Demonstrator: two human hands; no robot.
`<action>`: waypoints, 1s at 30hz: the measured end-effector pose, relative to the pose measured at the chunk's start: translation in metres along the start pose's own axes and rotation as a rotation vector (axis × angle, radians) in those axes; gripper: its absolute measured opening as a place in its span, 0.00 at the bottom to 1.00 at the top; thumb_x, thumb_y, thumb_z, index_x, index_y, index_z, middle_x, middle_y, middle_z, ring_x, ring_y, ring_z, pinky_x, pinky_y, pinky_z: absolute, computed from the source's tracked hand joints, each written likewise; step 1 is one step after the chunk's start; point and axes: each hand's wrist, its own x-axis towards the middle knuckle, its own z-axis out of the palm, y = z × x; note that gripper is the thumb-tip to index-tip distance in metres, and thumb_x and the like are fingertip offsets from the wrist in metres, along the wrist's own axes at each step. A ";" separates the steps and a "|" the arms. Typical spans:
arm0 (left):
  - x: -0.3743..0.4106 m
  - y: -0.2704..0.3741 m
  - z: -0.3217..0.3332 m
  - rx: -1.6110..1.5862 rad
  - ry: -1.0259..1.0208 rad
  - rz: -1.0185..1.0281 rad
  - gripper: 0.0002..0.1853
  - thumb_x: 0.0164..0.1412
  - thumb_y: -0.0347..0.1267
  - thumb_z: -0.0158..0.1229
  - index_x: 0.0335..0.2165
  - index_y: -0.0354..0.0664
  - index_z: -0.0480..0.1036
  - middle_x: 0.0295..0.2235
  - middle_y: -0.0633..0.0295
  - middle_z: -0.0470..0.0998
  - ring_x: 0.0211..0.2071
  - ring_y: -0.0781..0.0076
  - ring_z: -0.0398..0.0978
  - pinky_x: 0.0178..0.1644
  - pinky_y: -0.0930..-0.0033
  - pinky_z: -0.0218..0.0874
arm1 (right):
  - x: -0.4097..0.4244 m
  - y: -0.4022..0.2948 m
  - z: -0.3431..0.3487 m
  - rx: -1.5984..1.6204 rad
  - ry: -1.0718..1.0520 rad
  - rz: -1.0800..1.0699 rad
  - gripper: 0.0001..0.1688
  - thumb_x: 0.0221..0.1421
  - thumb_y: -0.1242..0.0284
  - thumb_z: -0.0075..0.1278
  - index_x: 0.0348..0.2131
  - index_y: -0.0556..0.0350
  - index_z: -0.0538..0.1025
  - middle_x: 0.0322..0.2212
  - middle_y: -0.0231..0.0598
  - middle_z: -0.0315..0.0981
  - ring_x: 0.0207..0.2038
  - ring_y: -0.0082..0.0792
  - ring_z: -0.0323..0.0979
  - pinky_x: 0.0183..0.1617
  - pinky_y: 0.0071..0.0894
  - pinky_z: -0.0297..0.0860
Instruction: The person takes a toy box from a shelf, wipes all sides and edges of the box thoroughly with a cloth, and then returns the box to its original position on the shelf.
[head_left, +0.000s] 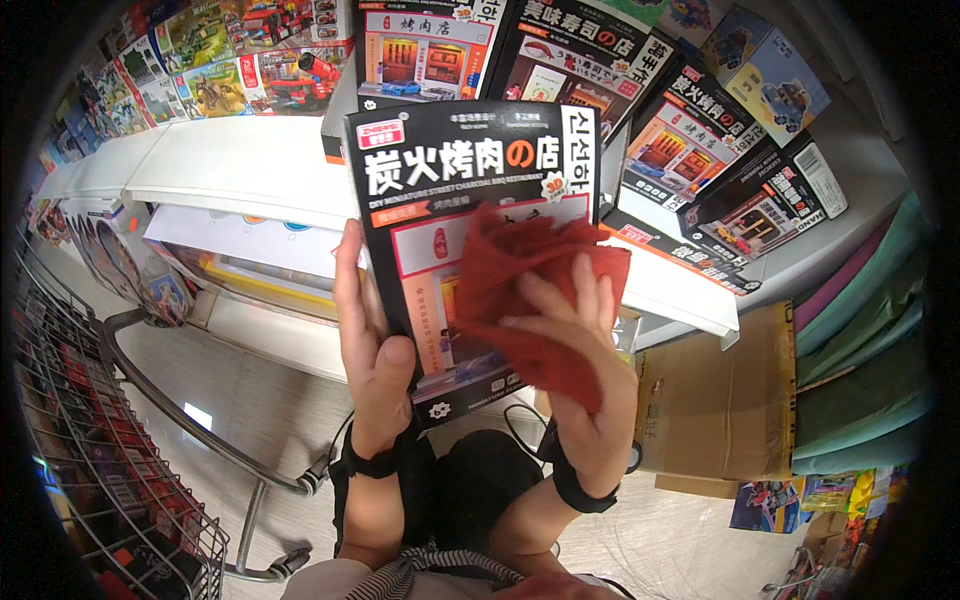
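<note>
A black boxed miniature restaurant kit (465, 135) is held up before me, its printed front facing the camera. My left hand (375, 352) grips the box along its left edge, with the thumb over the front. A crumpled red cloth (499, 277) lies against the middle and right of the front. My right hand (574, 322) holds that cloth, pressed over it with fingers spread and blurred. Part of the box's picture is hidden behind the cloth and hand. Both wrists wear black bands.
Similar miniature kits (682, 142) stand on the white shelf (240, 165), with toy boxes (262, 75) at the upper left. A wire shopping cart (135, 480) holding goods is on the left. To the right are a cardboard box (712, 405) and green fabric-like material (862, 375).
</note>
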 end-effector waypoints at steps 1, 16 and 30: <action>0.001 0.003 0.001 0.034 0.025 -0.020 0.56 0.52 0.53 0.59 0.63 0.35 0.35 0.57 0.50 0.57 0.56 0.63 0.60 0.58 0.65 0.52 | 0.000 0.002 0.000 -0.019 -0.004 -0.013 0.33 0.31 0.77 0.53 0.45 0.51 0.75 0.53 0.37 0.67 0.64 0.56 0.46 0.64 0.64 0.33; 0.013 -0.005 -0.025 0.183 0.255 0.264 0.42 0.62 0.50 0.45 0.62 0.36 0.40 0.58 0.52 0.54 0.57 0.64 0.59 0.60 0.62 0.50 | -0.014 0.001 -0.010 0.224 0.109 0.187 0.21 0.45 0.75 0.48 0.42 0.62 0.73 0.41 0.42 0.75 0.49 0.37 0.69 0.56 0.40 0.59; 0.013 0.003 -0.034 0.259 0.421 0.322 0.40 0.64 0.47 0.46 0.64 0.45 0.37 0.60 0.58 0.53 0.58 0.67 0.57 0.60 0.64 0.49 | 0.005 0.011 0.023 0.189 0.546 0.435 0.19 0.63 0.69 0.40 0.47 0.66 0.69 0.39 0.40 0.72 0.42 0.28 0.66 0.50 0.25 0.61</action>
